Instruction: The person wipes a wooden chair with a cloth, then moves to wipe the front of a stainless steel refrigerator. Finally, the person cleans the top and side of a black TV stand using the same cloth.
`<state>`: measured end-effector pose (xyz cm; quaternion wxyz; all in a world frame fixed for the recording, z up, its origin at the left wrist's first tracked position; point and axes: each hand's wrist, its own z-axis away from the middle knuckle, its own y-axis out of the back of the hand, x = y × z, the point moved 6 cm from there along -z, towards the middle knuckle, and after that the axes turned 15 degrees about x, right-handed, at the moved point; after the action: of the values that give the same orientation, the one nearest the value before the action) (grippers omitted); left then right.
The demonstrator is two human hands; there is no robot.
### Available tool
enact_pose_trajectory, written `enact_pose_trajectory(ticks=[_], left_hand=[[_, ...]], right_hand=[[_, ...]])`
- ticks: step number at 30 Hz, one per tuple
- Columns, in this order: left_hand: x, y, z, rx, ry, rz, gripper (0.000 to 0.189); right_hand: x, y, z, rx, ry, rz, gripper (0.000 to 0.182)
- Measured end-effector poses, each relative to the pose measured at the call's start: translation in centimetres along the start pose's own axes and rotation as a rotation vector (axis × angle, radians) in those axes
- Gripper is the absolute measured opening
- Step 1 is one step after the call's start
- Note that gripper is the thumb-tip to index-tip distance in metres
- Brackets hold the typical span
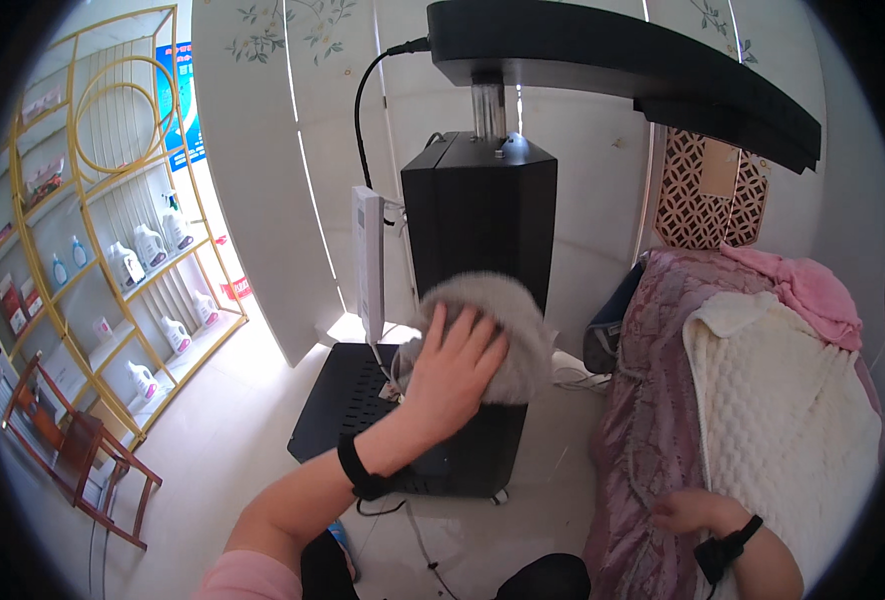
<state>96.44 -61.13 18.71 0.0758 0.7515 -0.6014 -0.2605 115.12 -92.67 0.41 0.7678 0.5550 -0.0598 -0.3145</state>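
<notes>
My left hand (457, 352) presses a grey fuzzy cloth (521, 330) with its fingers spread over it. The cloth covers the lower front of a black machine's column (480, 217), above the black base (442, 465). My right hand (686, 511) is at the near side of a bed, low over its mauve patterned cover (637, 442) and beside a cream quilted blanket (780, 405). Its fingers look curled, but blur hides whether they hold anything. Both wrists wear black bands.
A long black arm (622, 60) overhangs from the column. A white upright panel (368, 262) stands left of the column. Cables (420, 532) lie on the floor near my feet. A pink towel (802, 292) lies on the bed. Gold shelving (112, 337) with bottles and a wooden chair (82, 457) stand left.
</notes>
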Motion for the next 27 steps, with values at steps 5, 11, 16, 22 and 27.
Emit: enact_pose_trajectory(ticks=[5,11,16,22,27], left_hand=[[2.2,-3.6,8.8,-0.224,-0.044,0.012,0.053],[2.6,-5.1,13.7,-0.413,-0.244,-0.054,0.060],[0.0,-2.0,7.2,-0.276,-0.233,-0.109,0.064],[-3.4,5.2,-7.2,0.116,-0.011,-0.056,0.070],[-3.3,6.9,-13.9,0.229,-0.045,-0.057,0.072]], right_hand=[[-0.6,0.3,0.1,0.046,-0.025,-0.008,0.043],[0.5,-0.4,-0.8,0.037,-0.009,-0.016,0.043],[1.5,-1.2,-1.5,0.029,-0.011,-0.005,0.043],[1.4,-1.5,-1.4,0.009,-0.032,-0.014,0.045],[1.8,-1.7,-1.6,0.020,-0.028,0.019,0.044]])
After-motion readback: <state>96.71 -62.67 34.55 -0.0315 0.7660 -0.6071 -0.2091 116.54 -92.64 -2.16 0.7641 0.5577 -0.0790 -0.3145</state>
